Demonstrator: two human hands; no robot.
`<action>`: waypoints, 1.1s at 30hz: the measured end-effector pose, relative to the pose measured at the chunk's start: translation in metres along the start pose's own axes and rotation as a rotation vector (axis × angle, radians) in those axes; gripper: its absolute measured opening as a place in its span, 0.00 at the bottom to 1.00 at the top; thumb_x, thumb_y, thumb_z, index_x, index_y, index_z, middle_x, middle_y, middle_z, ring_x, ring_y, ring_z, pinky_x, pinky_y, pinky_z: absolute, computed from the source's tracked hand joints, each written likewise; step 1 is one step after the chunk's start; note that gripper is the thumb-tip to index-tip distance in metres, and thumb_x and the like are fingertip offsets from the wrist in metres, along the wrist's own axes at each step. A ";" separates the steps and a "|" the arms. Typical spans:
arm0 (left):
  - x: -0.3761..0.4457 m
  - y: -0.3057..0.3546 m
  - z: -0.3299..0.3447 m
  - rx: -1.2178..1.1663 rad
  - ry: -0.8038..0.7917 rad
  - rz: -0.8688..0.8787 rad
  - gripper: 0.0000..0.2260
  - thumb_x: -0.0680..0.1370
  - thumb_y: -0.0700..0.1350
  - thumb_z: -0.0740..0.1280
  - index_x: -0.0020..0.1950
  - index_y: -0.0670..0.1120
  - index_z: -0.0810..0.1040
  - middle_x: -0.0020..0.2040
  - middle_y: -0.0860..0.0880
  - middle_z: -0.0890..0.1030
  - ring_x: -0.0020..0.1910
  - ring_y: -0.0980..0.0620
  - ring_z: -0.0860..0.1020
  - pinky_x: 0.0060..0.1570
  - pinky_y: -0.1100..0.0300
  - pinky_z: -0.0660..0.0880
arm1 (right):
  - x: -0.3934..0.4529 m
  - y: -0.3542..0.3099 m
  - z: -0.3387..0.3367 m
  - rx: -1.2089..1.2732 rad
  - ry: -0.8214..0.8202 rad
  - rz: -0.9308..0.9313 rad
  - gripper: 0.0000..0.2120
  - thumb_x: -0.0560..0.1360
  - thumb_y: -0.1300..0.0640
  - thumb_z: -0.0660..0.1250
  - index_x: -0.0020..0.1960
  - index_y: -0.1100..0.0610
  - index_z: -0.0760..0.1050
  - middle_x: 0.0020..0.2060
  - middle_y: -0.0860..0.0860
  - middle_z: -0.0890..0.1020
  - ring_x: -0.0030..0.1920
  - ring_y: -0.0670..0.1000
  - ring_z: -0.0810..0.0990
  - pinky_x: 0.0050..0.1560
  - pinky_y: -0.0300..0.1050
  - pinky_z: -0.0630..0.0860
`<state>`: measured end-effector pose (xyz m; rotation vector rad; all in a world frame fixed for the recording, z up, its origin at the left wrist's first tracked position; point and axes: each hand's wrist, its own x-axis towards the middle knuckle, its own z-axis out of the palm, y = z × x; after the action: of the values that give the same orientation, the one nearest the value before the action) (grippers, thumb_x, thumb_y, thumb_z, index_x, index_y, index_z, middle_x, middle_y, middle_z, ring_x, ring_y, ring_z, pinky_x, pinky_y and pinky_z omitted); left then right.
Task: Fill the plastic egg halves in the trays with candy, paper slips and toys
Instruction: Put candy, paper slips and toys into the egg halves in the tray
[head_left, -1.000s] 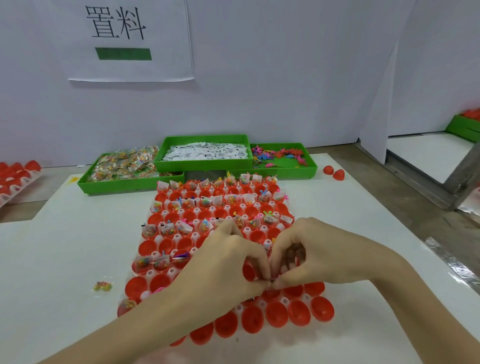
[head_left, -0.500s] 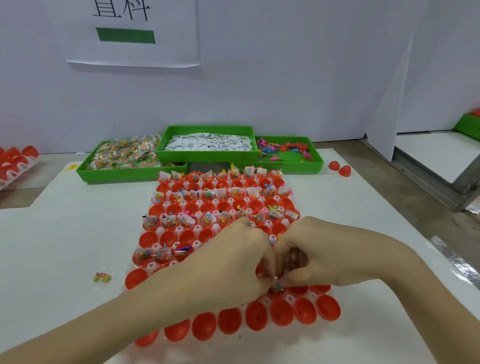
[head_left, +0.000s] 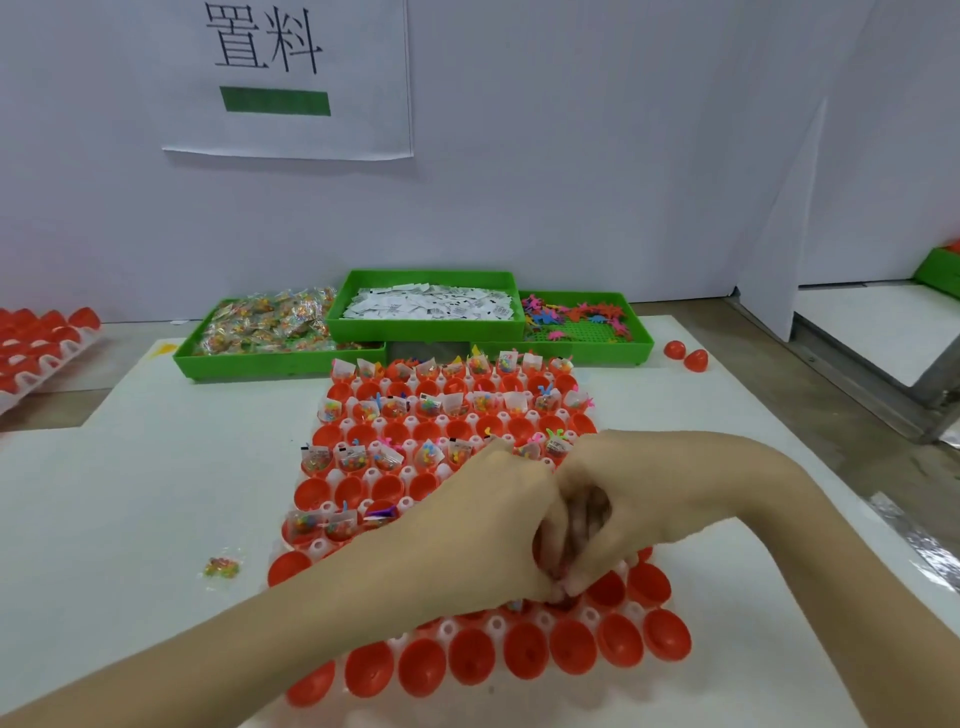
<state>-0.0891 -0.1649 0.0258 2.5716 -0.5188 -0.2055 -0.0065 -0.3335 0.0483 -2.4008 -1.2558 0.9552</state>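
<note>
A white tray (head_left: 493, 623) of red plastic egg halves lies in front of me. Its far rows hold filled halves (head_left: 387, 457) with candy, slips and toys, while the nearest row has empty halves (head_left: 470, 657). My left hand (head_left: 483, 525) and my right hand (head_left: 634, 499) meet over the tray's near right part. Their curled fingertips press together down into one egg half (head_left: 563, 603). They pinch something small between them, which the fingers hide.
Behind the tray stand three green bins: candy packets (head_left: 270, 327), paper slips (head_left: 431, 304) and coloured toys (head_left: 576, 317). A loose candy packet (head_left: 222, 567) lies left of the tray. Two loose egg halves (head_left: 685, 354) sit at the right. Another egg tray (head_left: 31, 343) is far left.
Both hands stayed joined and their fingertips dipped lower into an egg half near the front rows. My head shifted a little, so the scene sits slightly differently.
</note>
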 end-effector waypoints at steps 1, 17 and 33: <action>-0.002 -0.001 0.000 -0.008 0.041 0.021 0.08 0.77 0.53 0.75 0.52 0.51 0.87 0.49 0.53 0.82 0.49 0.58 0.78 0.54 0.63 0.75 | -0.001 0.004 -0.004 0.045 0.007 -0.001 0.09 0.72 0.50 0.79 0.49 0.53 0.85 0.40 0.49 0.87 0.40 0.50 0.85 0.45 0.46 0.82; 0.034 -0.137 -0.075 0.011 0.706 -0.207 0.09 0.83 0.47 0.68 0.56 0.46 0.86 0.48 0.53 0.86 0.40 0.62 0.78 0.46 0.67 0.73 | 0.031 0.047 0.002 0.866 0.759 -0.130 0.13 0.78 0.49 0.68 0.47 0.58 0.84 0.35 0.56 0.81 0.34 0.55 0.74 0.31 0.38 0.73; 0.020 -0.278 -0.139 0.485 0.569 -0.534 0.06 0.77 0.37 0.70 0.42 0.38 0.85 0.41 0.39 0.85 0.42 0.37 0.80 0.42 0.48 0.78 | 0.050 0.048 0.008 0.978 0.800 -0.158 0.14 0.81 0.51 0.66 0.48 0.62 0.84 0.34 0.56 0.80 0.32 0.50 0.76 0.30 0.36 0.73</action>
<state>0.0522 0.1114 0.0036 2.9965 0.3817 0.5263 0.0387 -0.3225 -0.0040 -1.5673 -0.4700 0.3229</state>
